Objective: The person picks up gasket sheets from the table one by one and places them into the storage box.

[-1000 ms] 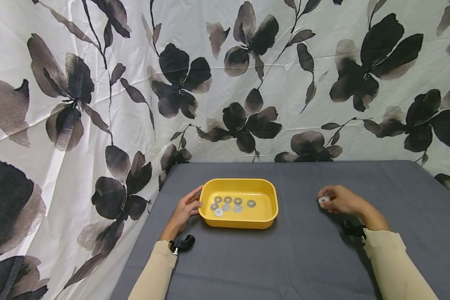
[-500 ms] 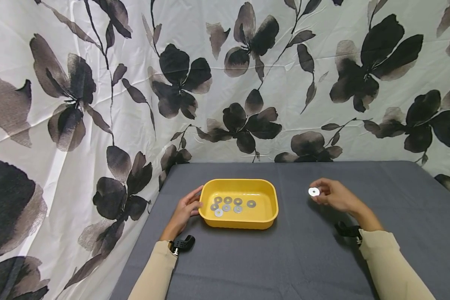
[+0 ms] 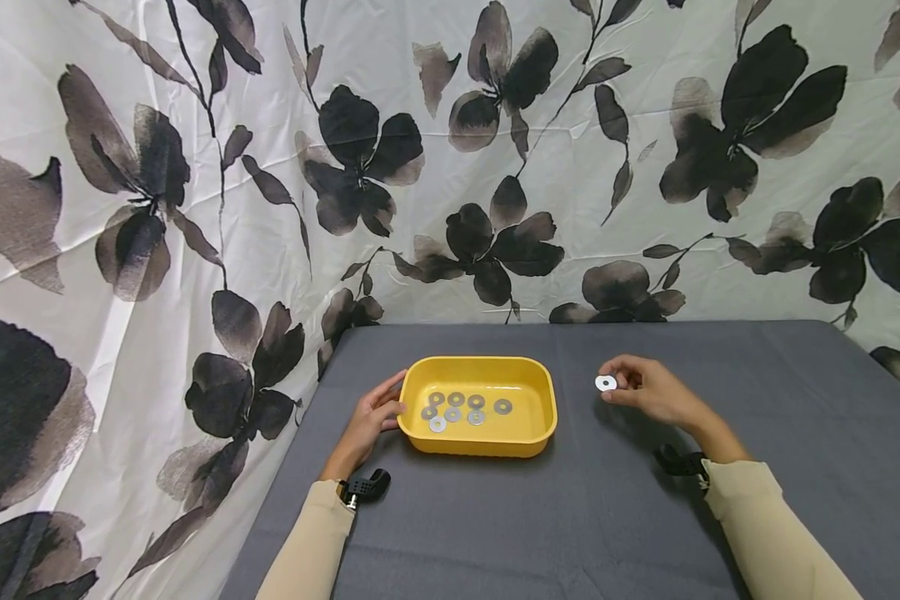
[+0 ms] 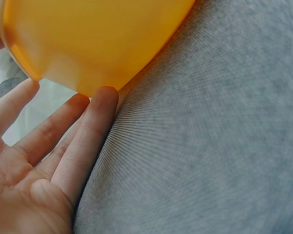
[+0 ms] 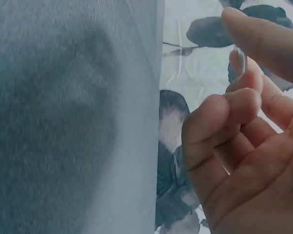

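A yellow tray [image 3: 477, 448] stands on the table with several flat metal washers [image 3: 452, 414] lying loose on its floor. My left hand [image 3: 367, 421] rests against the tray's left end. Its extended fingers [image 4: 95, 126] touch the yellow wall in the left wrist view. To the right of the tray, my right hand [image 3: 656, 392] pinches one washer [image 3: 606, 383] between thumb and fingers, raised over the table. The right wrist view shows that washer [image 5: 242, 61] edge-on, partly hidden by the fingers.
Grey cloth covers the table [image 3: 570, 525]. Behind it and along the left hangs a white curtain [image 3: 420, 50] with a dark flower print. A black wrist camera [image 3: 371, 486] sits on the left wrist, another camera [image 3: 678, 460] on the right.
My right hand has lifted the washer from the table's right side and carried it left, closer to the tray. The left hand and the tray have stayed in place.
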The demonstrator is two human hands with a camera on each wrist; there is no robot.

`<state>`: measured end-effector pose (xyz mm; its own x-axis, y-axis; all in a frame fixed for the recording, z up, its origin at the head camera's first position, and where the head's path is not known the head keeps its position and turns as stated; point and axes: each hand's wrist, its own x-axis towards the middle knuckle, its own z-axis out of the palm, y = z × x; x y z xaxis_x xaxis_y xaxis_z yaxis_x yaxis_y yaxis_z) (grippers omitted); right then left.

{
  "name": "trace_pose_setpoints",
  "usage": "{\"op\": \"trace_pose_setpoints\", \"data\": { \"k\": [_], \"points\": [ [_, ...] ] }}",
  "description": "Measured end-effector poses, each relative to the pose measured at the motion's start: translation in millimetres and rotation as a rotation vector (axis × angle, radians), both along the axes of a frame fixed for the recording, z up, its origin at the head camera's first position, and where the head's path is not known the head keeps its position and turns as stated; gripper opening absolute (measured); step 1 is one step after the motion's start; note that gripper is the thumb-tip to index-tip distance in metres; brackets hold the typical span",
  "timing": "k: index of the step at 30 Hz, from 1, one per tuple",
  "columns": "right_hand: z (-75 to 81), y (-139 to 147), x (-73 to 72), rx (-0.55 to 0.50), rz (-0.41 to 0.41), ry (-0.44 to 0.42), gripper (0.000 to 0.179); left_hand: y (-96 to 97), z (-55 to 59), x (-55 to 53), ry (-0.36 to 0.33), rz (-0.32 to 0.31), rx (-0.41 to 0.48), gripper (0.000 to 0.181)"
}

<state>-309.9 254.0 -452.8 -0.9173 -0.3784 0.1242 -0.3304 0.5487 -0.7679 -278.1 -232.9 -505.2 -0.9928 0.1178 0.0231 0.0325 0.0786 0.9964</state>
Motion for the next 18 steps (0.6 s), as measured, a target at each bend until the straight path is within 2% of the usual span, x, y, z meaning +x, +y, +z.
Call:
{"op": "trace_pose_setpoints", "data": {
  "k": [18],
  "points": [
    [-2.8,-25,5.4,-0.044,0.042,0.073,0.032,-2.1,-1.5,0.5,0.013,-0.011,-0.001,0.062]
  ]
}}
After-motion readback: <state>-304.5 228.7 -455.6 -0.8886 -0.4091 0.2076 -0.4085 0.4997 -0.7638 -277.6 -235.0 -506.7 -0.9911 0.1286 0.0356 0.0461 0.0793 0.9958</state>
